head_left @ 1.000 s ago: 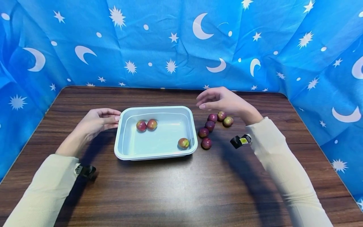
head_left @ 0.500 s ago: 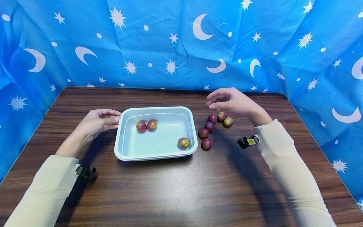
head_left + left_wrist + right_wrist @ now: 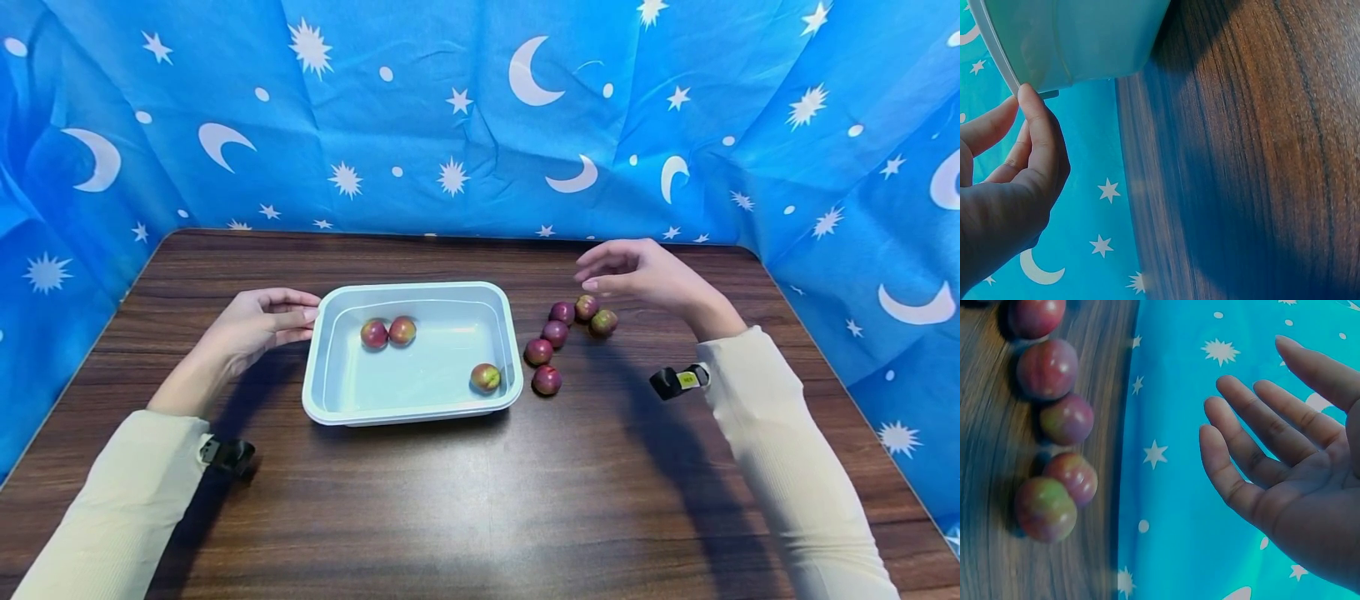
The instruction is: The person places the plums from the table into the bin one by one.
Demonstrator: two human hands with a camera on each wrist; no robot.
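the dark wood-grain table [image 3: 465, 500] carries a pale, smooth plastic tub [image 3: 411, 412], rounded at its corners, with three round red-green fruits [image 3: 402, 330] resting inside. the left hand [image 3: 258, 321] rests straight fingers against the tub's left rim, probably to steady it. the right hand [image 3: 645, 273], relaxed and holding nothing, hovers above five glossy loose fruits [image 3: 555, 333] clustered just right of the tub

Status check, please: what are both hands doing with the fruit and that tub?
Left hand touching the tub rim. Right hand open, empty, above five loose plums. Three plums in tub. Nothing blocking.
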